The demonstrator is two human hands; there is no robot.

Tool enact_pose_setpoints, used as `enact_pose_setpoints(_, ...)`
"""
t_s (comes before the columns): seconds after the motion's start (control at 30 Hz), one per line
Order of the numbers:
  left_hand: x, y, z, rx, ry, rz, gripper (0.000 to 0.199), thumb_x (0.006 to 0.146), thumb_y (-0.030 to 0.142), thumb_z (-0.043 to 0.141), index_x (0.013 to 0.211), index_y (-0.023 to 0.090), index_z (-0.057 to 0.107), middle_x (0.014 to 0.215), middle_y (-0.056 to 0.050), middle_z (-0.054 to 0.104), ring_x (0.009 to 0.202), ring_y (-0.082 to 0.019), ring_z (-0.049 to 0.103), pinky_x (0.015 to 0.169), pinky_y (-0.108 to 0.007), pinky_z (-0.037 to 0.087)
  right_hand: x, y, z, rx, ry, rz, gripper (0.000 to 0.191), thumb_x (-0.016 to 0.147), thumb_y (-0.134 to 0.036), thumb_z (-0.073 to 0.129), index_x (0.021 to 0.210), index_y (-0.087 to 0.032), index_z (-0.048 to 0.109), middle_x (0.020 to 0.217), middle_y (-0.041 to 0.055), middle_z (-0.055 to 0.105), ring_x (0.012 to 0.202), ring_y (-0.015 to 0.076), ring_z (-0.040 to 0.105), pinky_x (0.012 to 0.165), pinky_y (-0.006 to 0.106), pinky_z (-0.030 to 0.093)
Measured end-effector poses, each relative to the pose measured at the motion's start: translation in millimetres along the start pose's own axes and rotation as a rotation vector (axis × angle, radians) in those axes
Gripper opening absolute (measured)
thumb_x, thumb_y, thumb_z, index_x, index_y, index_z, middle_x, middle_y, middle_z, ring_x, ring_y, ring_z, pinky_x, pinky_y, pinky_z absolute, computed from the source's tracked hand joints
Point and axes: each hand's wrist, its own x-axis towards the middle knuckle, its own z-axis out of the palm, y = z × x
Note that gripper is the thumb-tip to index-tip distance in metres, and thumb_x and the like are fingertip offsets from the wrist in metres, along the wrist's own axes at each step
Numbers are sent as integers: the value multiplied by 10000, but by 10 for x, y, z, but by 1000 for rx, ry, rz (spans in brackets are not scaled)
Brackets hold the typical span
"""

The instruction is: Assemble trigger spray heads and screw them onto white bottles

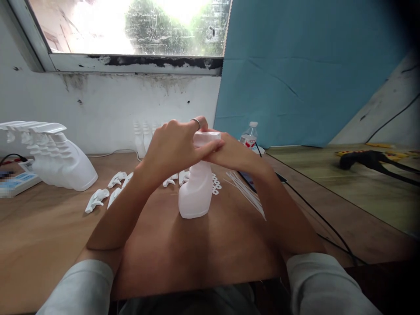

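A translucent white spray bottle [196,197] stands upright on the brown table in front of me. Both hands meet at its top, around the white sprayer head [207,138]. My left hand [177,142], with a ring on one finger, is closed over the head from the left, its thumb across the front. From the right, my right hand [234,151] wraps the head and neck; most of its fingers are hidden behind. Loose white trigger sprayer heads [97,201] lie to the left, near my left forearm. Small white rings [215,183] and thin white tubes [246,192] lie to the right of the bottle.
A row of white bottles [72,162] stands at the left, beside a blue-and-white device [19,183]. More white bottles [139,135] line the wall. A labelled drink bottle [249,135] stands at the back. Black cables [321,214] run along the right side.
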Motion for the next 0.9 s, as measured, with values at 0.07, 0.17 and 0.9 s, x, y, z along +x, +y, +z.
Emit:
enact_pose_setpoints(0.07, 20, -11, -107, -11, -92, 8, 333, 813, 505, 560, 958, 217, 639, 579, 22, 555, 693, -183, 588, 689, -311, 395, 5, 26, -6, 35, -34, -23, 93, 822, -280, 547, 869, -241, 618, 995, 26, 594, 749, 167, 525, 609, 278, 407)
enact_pose_setpoints(0.17, 39, -38, -285, -36, -237, 30, 292, 822, 459, 540, 970, 231, 644, 630, 23, 611, 735, -174, 600, 729, -300, 403, 14, 111, -27, 150, -159, -83, 352, 789, -346, 628, 1125, -254, 580, 1051, 38, 609, 901, 218, 563, 720, 317, 472)
enact_pose_setpoints(0.9, 97, -607, -475, -433, -458, 171, 375, 799, 356, 649, 1146, 218, 617, 1163, -50, 642, 1004, -180, 622, 808, -264, 515, -23, 402, 736, 1005, -47, -3, 286, 768, -283, 697, 977, -170, 537, 782, 23, 662, 683, 159, 641, 636, 295, 524)
